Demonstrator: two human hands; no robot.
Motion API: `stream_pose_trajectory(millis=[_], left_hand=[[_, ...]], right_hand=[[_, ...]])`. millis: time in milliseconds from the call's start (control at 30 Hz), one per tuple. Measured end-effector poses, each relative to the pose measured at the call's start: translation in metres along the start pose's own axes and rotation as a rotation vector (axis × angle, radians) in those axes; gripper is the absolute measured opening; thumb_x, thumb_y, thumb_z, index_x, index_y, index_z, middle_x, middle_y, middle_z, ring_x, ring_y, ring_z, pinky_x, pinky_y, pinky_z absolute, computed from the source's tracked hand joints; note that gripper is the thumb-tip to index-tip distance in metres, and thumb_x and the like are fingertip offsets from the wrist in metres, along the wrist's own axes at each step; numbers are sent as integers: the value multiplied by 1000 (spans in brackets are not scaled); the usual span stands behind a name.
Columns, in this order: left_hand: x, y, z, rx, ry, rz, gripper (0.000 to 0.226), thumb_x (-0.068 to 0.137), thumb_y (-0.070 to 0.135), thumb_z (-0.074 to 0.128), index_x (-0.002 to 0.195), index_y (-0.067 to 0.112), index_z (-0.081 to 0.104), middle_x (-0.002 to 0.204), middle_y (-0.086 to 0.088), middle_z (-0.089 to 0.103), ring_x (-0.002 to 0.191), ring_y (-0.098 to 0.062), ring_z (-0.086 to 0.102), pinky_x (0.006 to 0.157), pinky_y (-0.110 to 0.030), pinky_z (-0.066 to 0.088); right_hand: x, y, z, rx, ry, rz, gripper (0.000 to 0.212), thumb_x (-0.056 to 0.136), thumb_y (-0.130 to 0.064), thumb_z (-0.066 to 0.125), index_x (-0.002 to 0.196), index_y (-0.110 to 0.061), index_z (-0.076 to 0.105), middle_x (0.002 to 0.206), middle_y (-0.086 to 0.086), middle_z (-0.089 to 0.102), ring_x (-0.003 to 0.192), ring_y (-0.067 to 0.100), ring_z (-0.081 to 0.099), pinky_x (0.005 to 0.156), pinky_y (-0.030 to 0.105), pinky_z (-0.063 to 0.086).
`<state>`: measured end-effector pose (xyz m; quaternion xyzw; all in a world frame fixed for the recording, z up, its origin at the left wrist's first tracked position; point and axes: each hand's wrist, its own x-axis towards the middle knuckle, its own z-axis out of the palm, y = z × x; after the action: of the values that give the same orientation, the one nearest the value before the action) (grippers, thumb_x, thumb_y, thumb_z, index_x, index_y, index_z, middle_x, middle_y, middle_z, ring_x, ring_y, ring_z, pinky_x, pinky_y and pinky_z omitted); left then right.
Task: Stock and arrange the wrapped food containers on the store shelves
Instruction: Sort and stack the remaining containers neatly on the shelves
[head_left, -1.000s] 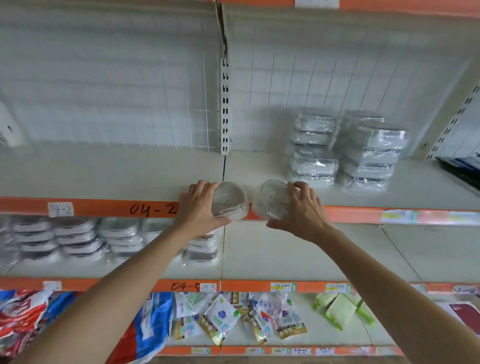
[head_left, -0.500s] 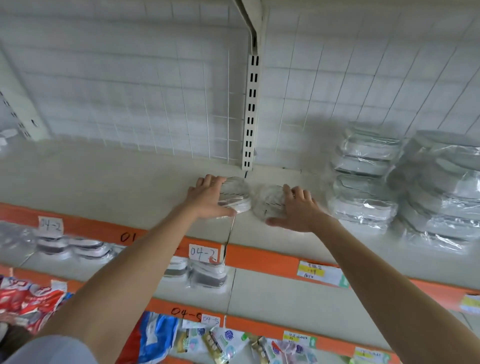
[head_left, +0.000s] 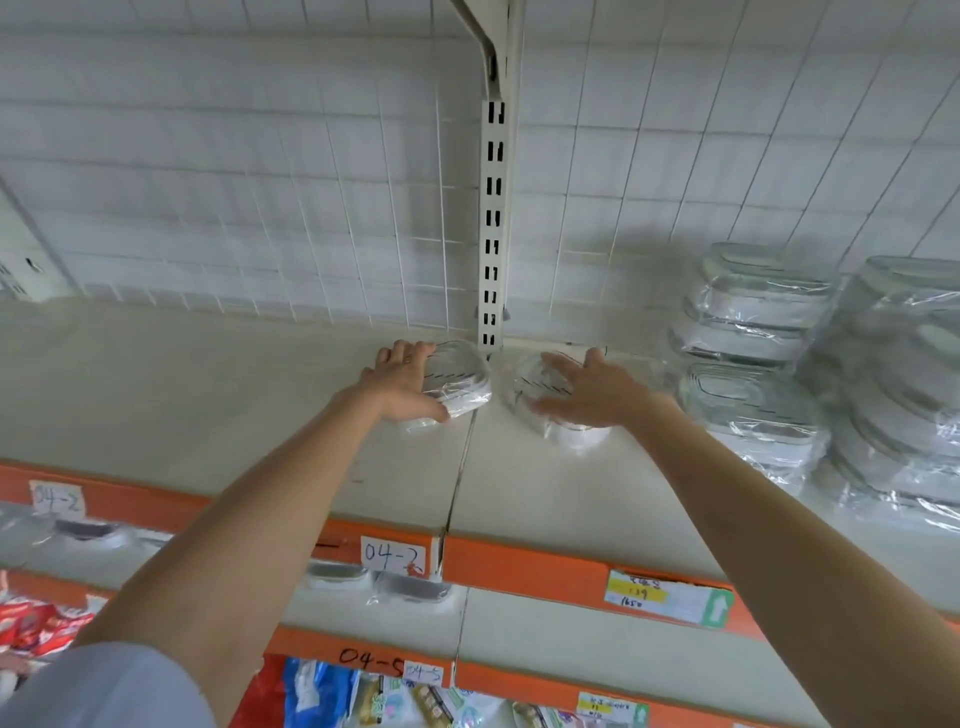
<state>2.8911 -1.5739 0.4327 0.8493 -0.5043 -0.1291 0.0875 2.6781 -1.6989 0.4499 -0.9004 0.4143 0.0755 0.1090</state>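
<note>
At the right of the frame we see stacks of wrapped containers (head_left: 769, 358) piled several high on the cream shelf (head_left: 208, 395), well apart from our hands. A slotted upright post (head_left: 492, 218) rises at centre, against a white wire grid back panel (head_left: 260, 182). Just left of its foot sits the left container (head_left: 457, 379), and our left hand (head_left: 405, 382) grips it, thumb along its front edge and fingers curled over the top. Just right of the post lies the right container (head_left: 545, 402); our right hand (head_left: 592, 392) rests on it with fingers spread and nearly straight (whether they press we cannot tell). An orange shelf edge (head_left: 519, 564) carries a handwritten label (head_left: 393, 556) reading 04-2. Lower shelves hold more wrapped containers and coloured packets (head_left: 322, 696).
</note>
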Motion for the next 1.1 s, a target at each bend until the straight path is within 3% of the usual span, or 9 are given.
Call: stream_pose_trajectory(millis=[167, 333, 433, 500, 567, 633, 800, 933, 1100], left_hand=[[10, -8, -5, -3, -39, 40, 101, 72, 42, 76, 147, 23, 11, 145, -8, 18, 137, -29, 15, 110, -44, 27], [12, -12, -4, 5, -42, 55, 101, 71, 45, 76, 147, 22, 12, 143, -8, 20, 136, -31, 18, 107, -43, 29], [12, -14, -4, 3, -43, 62, 103, 70, 46, 76, 147, 23, 12, 143, -7, 20, 136, -30, 18, 106, -43, 29], [13, -17, -4, -10, -45, 73, 104, 70, 46, 77, 148, 23, 12, 144, -7, 19, 137, -30, 17, 107, -42, 28], [13, -19, -5, -36, -43, 88, 104, 70, 44, 78, 148, 23, 12, 144, -6, 19, 137, -29, 17, 107, -42, 27], [13, -20, -6, -46, -47, 103, 103, 70, 43, 78, 147, 24, 13, 143, -6, 20, 136, -29, 17, 106, -41, 27], [8, -20, -5, -34, -22, 107, 104, 69, 44, 78, 147, 23, 13, 143, -6, 21, 135, -28, 19, 106, -41, 27], [6, -21, -5, -5, -24, 132, 104, 71, 45, 76, 148, 22, 11, 144, -7, 21, 135, -29, 19, 107, -41, 26], [6, -13, -9, 22, -14, 169, 98, 71, 41, 78, 146, 19, 18, 138, -10, 26, 132, -31, 22, 104, -42, 31]], right_hand=[[-14, -24, -9, -155, 108, 225, 65, 95, -59, 28, 122, -7, 55, 120, 12, 58, 113, 28, 55, 80, 32, 44], [-23, -40, -36, -127, -96, 203, 25, 91, -6, 35, 75, -6, 55, 39, 2, 58, 44, 17, 61, 55, 23, 47], [-26, -36, -48, -277, 49, 103, 16, 87, -9, 40, 87, -7, 57, 88, 9, 70, 72, 18, 66, 72, 26, 46], [-26, -26, -42, -352, 39, -72, 46, 86, -9, 47, 132, -14, 43, 137, 10, 42, 123, 26, 46, 94, 39, 43], [-26, -21, -29, -326, -146, -193, 84, 82, -9, 56, 149, -31, 10, 157, 0, 5, 143, 25, 10, 110, 51, 28], [-27, -20, -15, -310, -217, -196, 101, 77, -16, 68, 148, -38, 0, 157, -5, -4, 144, 23, 3, 110, 53, 26], [-35, -33, -5, -334, -85, -134, 106, 61, -70, 69, 144, -21, 24, 139, 9, 27, 131, 28, 23, 104, 46, 31], [-57, -33, -12, -245, -28, -145, 96, 62, -65, 73, 131, -9, 38, 129, 7, 37, 118, 23, 35, 99, 42, 36], [-93, 6, -62, -140, 158, -100, 97, 64, -61, 74, 139, -15, 33, 131, 2, 34, 126, 19, 30, 103, 43, 32]])
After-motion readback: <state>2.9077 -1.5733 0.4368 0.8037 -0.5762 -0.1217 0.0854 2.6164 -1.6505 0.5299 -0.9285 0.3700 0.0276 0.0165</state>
